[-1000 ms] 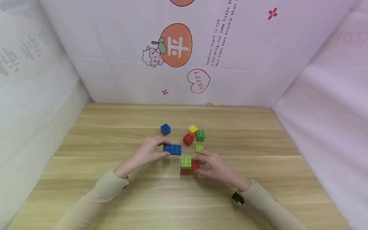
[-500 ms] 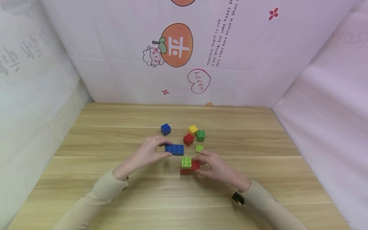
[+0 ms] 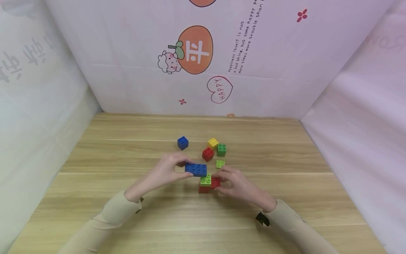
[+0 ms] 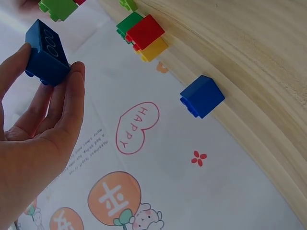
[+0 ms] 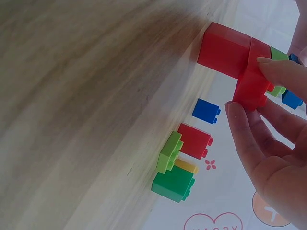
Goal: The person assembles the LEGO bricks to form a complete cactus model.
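Note:
Between thumb and fingers, my left hand [image 3: 163, 173] pinches a long blue toy brick [image 3: 196, 170], studs up. In the head view the brick overlaps the far left corner of a light green brick [image 3: 206, 180], which tops a small stack. Below the green one, the stack has a red brick [image 5: 253, 76] that juts out to the right, and another red brick [image 5: 224, 48] at the base on the table. My right hand [image 3: 238, 183] holds the jutting end of the upper red brick. The left wrist view shows the blue brick [image 4: 47, 52] held up off the table.
Behind the stack lie loose bricks: a small blue one [image 3: 182, 143], a red one [image 3: 208, 154], a yellow one [image 3: 213, 143], a green one [image 3: 221, 150] and a flat light green one [image 3: 220, 164]. A white printed sheet [image 3: 142, 88] walls the wooden table's back and sides.
My left hand has carried the long blue brick right and toward me, from left of the stack to over its green top. The right hand has stayed on the stack.

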Demonstrator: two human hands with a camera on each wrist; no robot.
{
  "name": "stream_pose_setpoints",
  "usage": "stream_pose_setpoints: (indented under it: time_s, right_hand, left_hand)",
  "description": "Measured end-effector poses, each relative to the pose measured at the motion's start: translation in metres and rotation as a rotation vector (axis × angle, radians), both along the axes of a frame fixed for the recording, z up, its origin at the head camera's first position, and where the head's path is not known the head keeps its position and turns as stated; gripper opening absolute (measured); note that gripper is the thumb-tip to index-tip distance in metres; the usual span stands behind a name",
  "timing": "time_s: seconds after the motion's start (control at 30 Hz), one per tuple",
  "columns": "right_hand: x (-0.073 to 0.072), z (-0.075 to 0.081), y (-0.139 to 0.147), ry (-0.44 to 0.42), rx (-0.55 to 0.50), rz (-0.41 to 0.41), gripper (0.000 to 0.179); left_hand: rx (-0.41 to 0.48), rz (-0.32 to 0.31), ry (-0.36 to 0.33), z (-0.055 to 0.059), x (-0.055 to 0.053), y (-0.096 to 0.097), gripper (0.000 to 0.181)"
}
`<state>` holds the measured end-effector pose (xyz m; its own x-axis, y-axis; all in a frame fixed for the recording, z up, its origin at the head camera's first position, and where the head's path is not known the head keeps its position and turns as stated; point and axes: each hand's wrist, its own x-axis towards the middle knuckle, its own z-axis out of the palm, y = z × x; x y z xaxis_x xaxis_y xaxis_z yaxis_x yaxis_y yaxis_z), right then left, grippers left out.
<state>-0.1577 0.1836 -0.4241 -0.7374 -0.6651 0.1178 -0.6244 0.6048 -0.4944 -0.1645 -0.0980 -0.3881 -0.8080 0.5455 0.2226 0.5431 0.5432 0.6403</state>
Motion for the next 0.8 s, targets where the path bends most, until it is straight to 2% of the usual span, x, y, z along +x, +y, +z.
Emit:
stream_pose_setpoints:
  time_s: [0.5, 0.8]
  right_hand:
    - [-0.0011, -0.0003, -0.0006, 0.006, -0.013, 0.014, 0.036]
    - [-0.0010, -0.0003, -0.0007, 0.028, -0.007, 0.017, 0.036]
  left_hand:
    - [0.003, -0.025, -0.078, -0.0036, 0.0035, 0.0046, 0.031]
    - [0.002, -0.021, -0.086, -0.0038, 0.0048, 0.0064, 0.034]
